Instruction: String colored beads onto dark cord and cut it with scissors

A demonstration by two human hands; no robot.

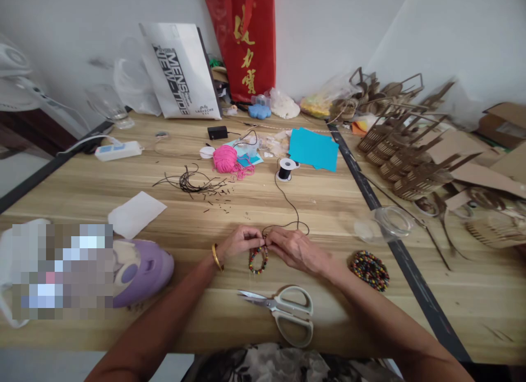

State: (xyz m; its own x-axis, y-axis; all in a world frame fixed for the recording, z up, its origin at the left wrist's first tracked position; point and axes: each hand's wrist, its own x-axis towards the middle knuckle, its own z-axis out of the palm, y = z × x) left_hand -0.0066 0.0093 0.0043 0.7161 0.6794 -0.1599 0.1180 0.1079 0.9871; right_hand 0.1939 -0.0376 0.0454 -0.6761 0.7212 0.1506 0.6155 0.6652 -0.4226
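A small loop of multicoloured beads, a beaded bracelet [258, 261], hangs just below my fingertips over the wooden table. My left hand [241, 242], with a gold bangle at the wrist, pinches the black cord at the bracelet's top. From the other side, my right hand [293, 247] pinches the same cord, its fingertips almost touching the left ones. Black cord [296, 209] runs from there back to a white spool [284, 169]. Nearer to me lie scissors [273, 305] with pale handles. The knot area is mostly hidden by my fingers.
Right of my hands sits a coil of beaded strands [370, 271]. Cut black cords [191, 180], pink yarn [225, 159] and blue sheets [314, 149] lie farther back. A purple object [143, 269] stands at left. Brown baskets [411, 152] crowd the right side.
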